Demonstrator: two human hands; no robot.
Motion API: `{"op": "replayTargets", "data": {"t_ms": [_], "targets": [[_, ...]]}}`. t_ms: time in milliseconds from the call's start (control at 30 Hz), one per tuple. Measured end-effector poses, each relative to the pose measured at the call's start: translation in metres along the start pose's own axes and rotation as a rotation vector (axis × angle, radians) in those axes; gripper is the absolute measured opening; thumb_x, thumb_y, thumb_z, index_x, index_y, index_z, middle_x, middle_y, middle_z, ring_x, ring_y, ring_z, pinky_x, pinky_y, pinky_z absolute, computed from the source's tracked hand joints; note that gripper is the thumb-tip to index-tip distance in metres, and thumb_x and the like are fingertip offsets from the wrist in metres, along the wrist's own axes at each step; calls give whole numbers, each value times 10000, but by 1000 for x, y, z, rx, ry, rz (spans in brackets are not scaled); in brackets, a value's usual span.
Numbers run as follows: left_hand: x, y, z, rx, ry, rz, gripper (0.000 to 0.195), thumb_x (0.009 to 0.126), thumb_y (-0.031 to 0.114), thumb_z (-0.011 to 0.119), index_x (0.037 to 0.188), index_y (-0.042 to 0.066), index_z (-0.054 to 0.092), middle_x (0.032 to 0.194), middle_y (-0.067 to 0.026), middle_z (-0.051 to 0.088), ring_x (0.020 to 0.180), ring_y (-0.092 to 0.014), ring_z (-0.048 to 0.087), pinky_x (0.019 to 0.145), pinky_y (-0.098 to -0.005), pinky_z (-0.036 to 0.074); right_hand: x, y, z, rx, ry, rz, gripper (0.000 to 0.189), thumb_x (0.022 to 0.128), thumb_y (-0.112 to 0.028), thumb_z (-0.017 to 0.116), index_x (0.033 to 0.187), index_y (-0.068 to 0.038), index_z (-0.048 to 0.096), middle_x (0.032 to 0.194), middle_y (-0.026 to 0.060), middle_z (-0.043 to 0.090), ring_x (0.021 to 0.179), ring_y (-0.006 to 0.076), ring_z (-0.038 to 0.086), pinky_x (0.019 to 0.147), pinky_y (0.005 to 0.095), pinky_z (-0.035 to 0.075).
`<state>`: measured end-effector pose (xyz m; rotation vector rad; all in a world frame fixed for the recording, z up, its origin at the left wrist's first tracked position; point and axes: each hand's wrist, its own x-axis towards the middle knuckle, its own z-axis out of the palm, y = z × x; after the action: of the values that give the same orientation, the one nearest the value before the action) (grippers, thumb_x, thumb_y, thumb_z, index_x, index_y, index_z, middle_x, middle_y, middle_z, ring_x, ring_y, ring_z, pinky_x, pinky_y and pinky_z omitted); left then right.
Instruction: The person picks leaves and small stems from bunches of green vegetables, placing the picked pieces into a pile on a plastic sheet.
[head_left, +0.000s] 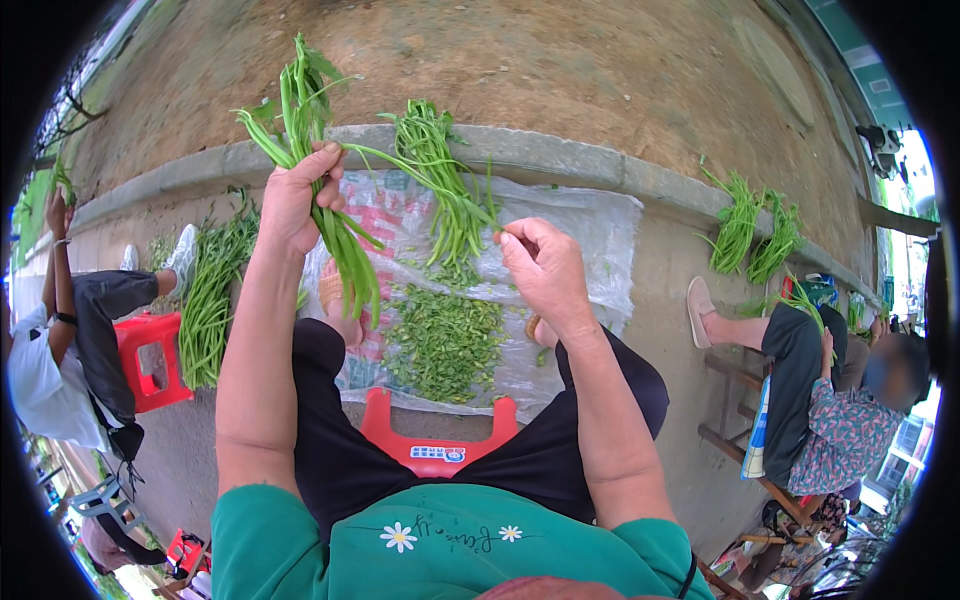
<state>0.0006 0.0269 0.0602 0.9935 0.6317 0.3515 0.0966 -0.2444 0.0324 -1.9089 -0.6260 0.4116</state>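
My left hand (304, 195) grips a bunch of long green leafy-vegetable stems (301, 112), raised at the upper left with its ends hanging below my fist. One thin stem (405, 165) stretches from that hand across to my right hand (544, 259), which pinches its far end between thumb and finger. Between and beyond my hands, another bundle of green stems (450, 199) leans over the stone kerb onto a plastic sheet (577, 225). Nearer my knees, a pile of plucked green leaves (446, 341) lies on the sheet.
Beneath me is a red plastic stool (427, 446). A large heap of stems (214, 300) lies at left, near a seated person (60, 360). At right, bundles (735, 225) rest against the kerb (660, 184), and another person (840, 427) sits on a wooden bench (750, 465).
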Motion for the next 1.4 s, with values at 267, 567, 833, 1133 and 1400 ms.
{"op": "replayTargets", "data": {"t_ms": [267,567,833,1133,1400], "targets": [[-1,-4,7,-16,101,-11,60,867,107,577,852,67,534,696,-13,525,434,-62,375,448,-232,356,1,-14,-3,317,66,110,101,836,-67,556,797,4,616,650,10,581,581,49,550,517,220,429],[9,0,-8,-134,120,16,57,870,110,577,859,66,543,696,-19,539,443,-66,368,458,-232,361,5,-18,-24,441,164,222,127,840,-71,526,794,1,621,661,-14,573,554,39,514,508,204,406],[8,-2,-7,-229,44,-55,79,869,120,581,871,44,563,694,-18,543,451,-69,377,468,-238,362,-2,-8,-5,-106,-200,-22,134,801,-65,579,910,-11,634,812,64,579,671,141,572,629,278,467],[-4,-8,6,-287,-123,-184,80,901,136,533,893,57,540,708,-4,522,454,-58,379,458,-227,347,-7,-5,4,-159,-266,-44,273,799,-141,608,1054,-49,570,977,127,565,682,238,612,679,363,483],[-14,-10,13,-284,-222,-202,76,885,133,557,872,61,540,696,-7,519,442,-53,385,449,-232,358,2,-2,1,-201,0,-41,329,784,-151,627,1075,-24,541,973,119,570,663,215,598,644,346,481]]}}
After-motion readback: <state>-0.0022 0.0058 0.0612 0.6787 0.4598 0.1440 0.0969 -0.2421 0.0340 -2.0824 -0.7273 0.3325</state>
